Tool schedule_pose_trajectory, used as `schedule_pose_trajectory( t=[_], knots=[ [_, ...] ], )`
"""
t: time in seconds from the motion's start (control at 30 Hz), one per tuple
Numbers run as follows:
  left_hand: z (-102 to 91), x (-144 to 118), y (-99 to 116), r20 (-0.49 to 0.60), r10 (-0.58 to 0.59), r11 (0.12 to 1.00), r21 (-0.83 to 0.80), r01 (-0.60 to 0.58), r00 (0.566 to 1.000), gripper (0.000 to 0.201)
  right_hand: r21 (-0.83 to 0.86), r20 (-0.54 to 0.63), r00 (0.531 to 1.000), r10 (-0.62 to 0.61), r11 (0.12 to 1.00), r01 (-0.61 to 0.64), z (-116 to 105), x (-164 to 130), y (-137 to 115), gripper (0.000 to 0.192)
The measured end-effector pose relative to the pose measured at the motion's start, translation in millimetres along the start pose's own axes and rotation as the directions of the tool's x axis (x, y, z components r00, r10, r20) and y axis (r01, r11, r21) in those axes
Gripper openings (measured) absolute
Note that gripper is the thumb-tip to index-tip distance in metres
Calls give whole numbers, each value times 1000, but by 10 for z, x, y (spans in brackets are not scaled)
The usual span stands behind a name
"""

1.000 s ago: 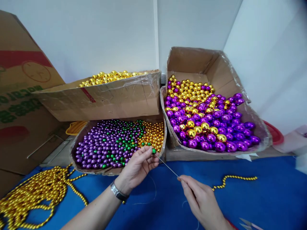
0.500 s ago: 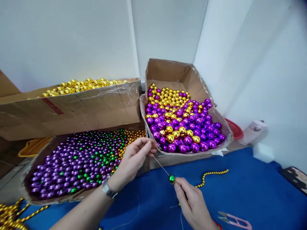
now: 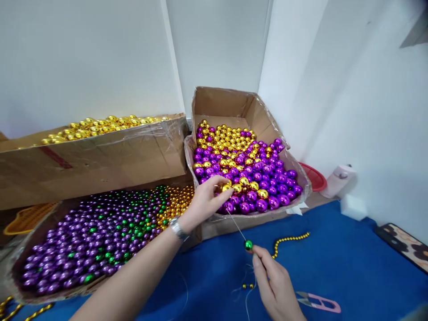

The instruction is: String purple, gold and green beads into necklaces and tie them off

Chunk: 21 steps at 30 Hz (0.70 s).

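Note:
My right hand (image 3: 276, 278) pinches a thin needle near the bottom of the view. A shiny green bead (image 3: 248, 245) is on the needle, just beyond the fingertips, and the shaft points up and left. My left hand (image 3: 212, 196) reaches over the front left edge of the right cardboard box (image 3: 222, 102). Its thumb and index finger are apart around a gold bead (image 3: 227, 186) lying among the large purple and gold beads. A pale thread (image 3: 247, 301) trails beside my right hand.
A box of small purple, green and gold beads (image 3: 76, 243) stands at left, below a box (image 3: 100, 162) of gold beads. On the blue cloth (image 3: 317, 258) lie a gold bead string (image 3: 290, 240), pink thread snips (image 3: 319, 302), a white block (image 3: 353, 207) and a phone (image 3: 404, 247).
My left hand has moved away from the needle tip, right and up to the large beads, and its fingers have opened. My right hand still holds the needle with the green bead. The view has shifted.

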<state>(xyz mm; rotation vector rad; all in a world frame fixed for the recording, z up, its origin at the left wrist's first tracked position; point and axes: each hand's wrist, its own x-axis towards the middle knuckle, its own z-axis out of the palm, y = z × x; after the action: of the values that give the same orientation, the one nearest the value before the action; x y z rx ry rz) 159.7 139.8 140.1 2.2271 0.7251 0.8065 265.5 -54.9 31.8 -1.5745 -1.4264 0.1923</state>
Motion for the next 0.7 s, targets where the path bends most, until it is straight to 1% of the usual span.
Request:
schedule_pose_trajectory(
  t=[0.03, 0.07, 0.1, 0.13, 0.17, 0.2, 0.23, 0.27, 0.33, 0.4, 0.53, 0.6, 0.7],
  knots=[
    [-53, -95, 3, -11, -78, 965, -253, 73, 997, 28, -13, -4, 1000, -13, 1000, 13, -9, 1, 6, 26],
    [-99, -198, 0, 1, -167, 856, -496, 145, 986, 28, -24, -6, 999, -37, 999, 37, -10, 0, 11, 26],
    [-136, -305, -7, 31, -248, 708, -677, 203, 968, 29, -35, -9, 997, -73, 997, 72, -4, -2, 15, 26],
    [-163, -409, -20, 62, -313, 575, -782, 241, 948, 30, -46, -9, 994, -107, 993, 107, 9, -5, 17, 25],
    [-180, -506, -35, 82, -366, 472, -842, 260, 927, 30, -57, -4, 990, -141, 988, 140, 28, -9, 15, 25],
    [-190, -594, -53, 90, -409, 402, -876, 268, 908, 31, -67, 4, 985, -173, 983, 172, 52, -13, 10, 25],
    [-193, -669, -72, 84, -445, 360, -895, 264, 891, 30, -75, 13, 980, -200, 977, 201, 77, -19, 2, 25],
    [-193, -731, -90, 72, -473, 338, -906, 256, 878, 29, -80, 22, 974, -225, 971, 226, 102, -24, -7, 25],
    [-192, -818, -120, 42, -504, 327, -915, 236, 863, 28, -87, 42, 964, -261, 961, 264, 146, -34, -26, 26],
    [-198, -868, -138, 17, -517, 335, -916, 220, 856, 28, -96, 66, 959, -277, 955, 282, 172, -42, -39, 26],
    [-214, -922, -127, -13, -511, 373, -904, 208, 859, 31, -121, 99, 959, -265, 954, 275, 193, -50, -49, 26],
    [-193, -958, -105, -58, -503, 435, -879, 194, 863, 32, -131, 102, 960, -260, 953, 273, 211, -52, -62, 26],
    [-108, -1042, -73, -161, -465, 586, -793, 167, 871, 34, -119, 112, 967, -230, 963, 243, 262, -55, -101, 25]
  ],
)
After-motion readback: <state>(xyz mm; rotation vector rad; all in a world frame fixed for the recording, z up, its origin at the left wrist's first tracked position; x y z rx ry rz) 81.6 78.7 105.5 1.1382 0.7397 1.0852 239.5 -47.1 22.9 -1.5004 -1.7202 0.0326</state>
